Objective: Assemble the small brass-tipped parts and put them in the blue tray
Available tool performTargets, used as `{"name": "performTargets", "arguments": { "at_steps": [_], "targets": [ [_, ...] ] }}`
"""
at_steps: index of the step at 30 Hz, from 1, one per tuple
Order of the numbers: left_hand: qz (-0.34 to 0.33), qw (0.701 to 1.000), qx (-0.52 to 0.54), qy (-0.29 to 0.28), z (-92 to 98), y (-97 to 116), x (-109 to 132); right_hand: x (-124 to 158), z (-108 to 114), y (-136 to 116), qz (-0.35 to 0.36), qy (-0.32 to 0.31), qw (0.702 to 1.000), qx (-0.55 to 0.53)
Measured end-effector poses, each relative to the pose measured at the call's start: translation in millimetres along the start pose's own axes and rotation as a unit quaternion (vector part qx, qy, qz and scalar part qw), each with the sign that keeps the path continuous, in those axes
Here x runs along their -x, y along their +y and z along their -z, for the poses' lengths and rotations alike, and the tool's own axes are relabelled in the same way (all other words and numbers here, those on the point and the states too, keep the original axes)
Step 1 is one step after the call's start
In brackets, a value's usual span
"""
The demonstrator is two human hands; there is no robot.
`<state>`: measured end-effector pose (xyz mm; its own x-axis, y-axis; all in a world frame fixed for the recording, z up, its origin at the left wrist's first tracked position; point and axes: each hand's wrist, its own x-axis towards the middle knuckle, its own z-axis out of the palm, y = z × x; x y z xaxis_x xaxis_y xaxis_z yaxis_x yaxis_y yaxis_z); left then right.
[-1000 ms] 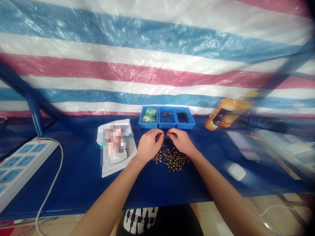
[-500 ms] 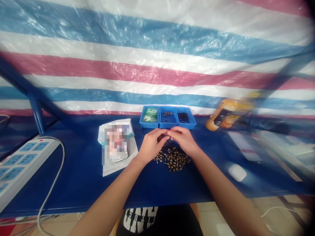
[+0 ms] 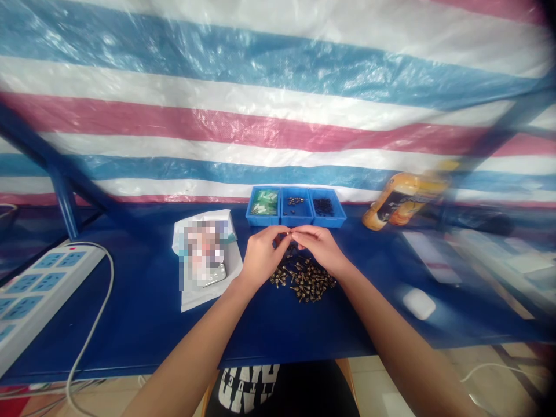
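Note:
My left hand (image 3: 264, 250) and my right hand (image 3: 320, 246) meet fingertip to fingertip above the table, both pinched closed. Whatever small part sits between the fingertips is mostly hidden; only a tiny pale spot shows there. Just below the hands lies a pile of small brass-coloured metal parts (image 3: 311, 282) with dark ends. Behind the hands stand three joined blue bins: the left bin (image 3: 263, 220) holds pale pieces on green, the middle bin (image 3: 297, 221) has a few small metal parts, and the right bin (image 3: 329, 222) contains many small dark pieces.
Left of the hands, a phone (image 3: 215, 277) lies on a white packet (image 3: 232, 263). A white power strip (image 3: 82, 260) with a cable is at far left. To the right are an orange-labelled bottle (image 3: 393, 200), a white earbud case (image 3: 419, 304) and a pale flat object (image 3: 430, 258).
Both hands have shifted slightly to the left, still together at the fingertips. The bins and the pile look the same.

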<state>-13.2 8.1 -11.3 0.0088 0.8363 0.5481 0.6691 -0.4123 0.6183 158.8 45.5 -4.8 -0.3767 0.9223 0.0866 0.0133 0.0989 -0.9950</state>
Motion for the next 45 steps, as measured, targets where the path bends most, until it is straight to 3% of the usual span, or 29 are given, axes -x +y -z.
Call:
{"name": "performTargets", "arguments": {
  "at_steps": [5,17,23,30,36,40,43,45],
  "targets": [
    [-0.026,1.0,0.01,-0.001,-1.9,-1.6,1.0,-1.4,1.2,1.8,0.012,0.003,1.0,0.011],
    [-0.058,0.998,0.014,0.007,-0.6,-2.1,0.4,-0.1,3.4,-0.5,-0.043,-0.026,0.998,-0.025],
    [-0.053,0.998,0.011,-0.016,-1.1,-0.4,1.1,-0.3,3.0,-2.9,-0.048,-0.033,0.998,-0.019],
    [-0.003,1.0,0.023,0.016,2.8,5.4,-0.6,-2.6,2.3,0.5,-0.068,-0.006,0.997,-0.032],
    [0.038,0.999,0.014,0.031,2.7,4.3,-1.8,-4.3,3.3,3.2,-0.046,0.066,0.994,-0.074],
    [0.072,0.996,0.0,0.049,2.8,0.1,-3.1,-7.0,8.3,8.8,-0.052,0.077,0.996,0.008],
    [0.092,0.995,-0.016,0.044,3.7,-4.8,-4.4,-7.2,14.5,13.7,0.001,0.063,0.987,0.145],
    [0.105,0.994,-0.034,0.027,3.6,-8.0,-4.7,-5.6,17.8,15.1,0.044,0.048,0.965,0.255]
  ]
}}
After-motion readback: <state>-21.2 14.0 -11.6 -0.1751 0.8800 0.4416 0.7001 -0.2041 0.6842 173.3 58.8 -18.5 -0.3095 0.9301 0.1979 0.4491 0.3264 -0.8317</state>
